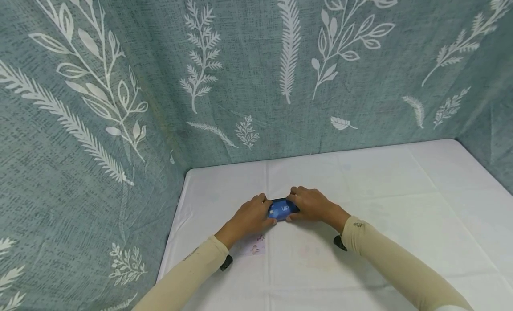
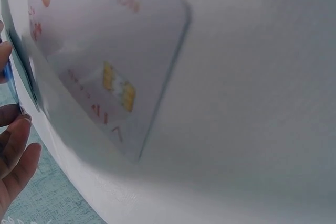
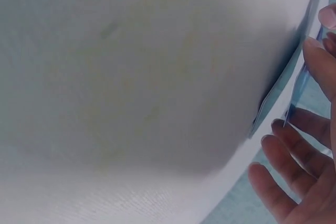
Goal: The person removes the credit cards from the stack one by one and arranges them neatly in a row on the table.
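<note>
Both hands hold a blue bank-style card (image 1: 280, 210) printed "VIP", with a small chip at its left side. My left hand (image 1: 251, 216) pinches its left end, and my right hand (image 1: 312, 206) pinches its right end, thumbs along the near edge. In the right wrist view the blue card stands above the tabletop. A second card (image 3: 275, 96) lies close below it on the cloth. Nearer the left forearm is a pale pink card (image 2: 121, 30) with red lettering, a gold chip and a "VIP" mark, lying on the table; the forearm side hides part of it in the head view.
A white cloth covers the table (image 1: 384, 204), creased along fold lines. Green-grey curtains (image 1: 248, 70) with white leaf prints stand behind it and along its left side. Dark wrist cameras (image 1: 339, 243) sit under both cream sleeves, close over the cloth.
</note>
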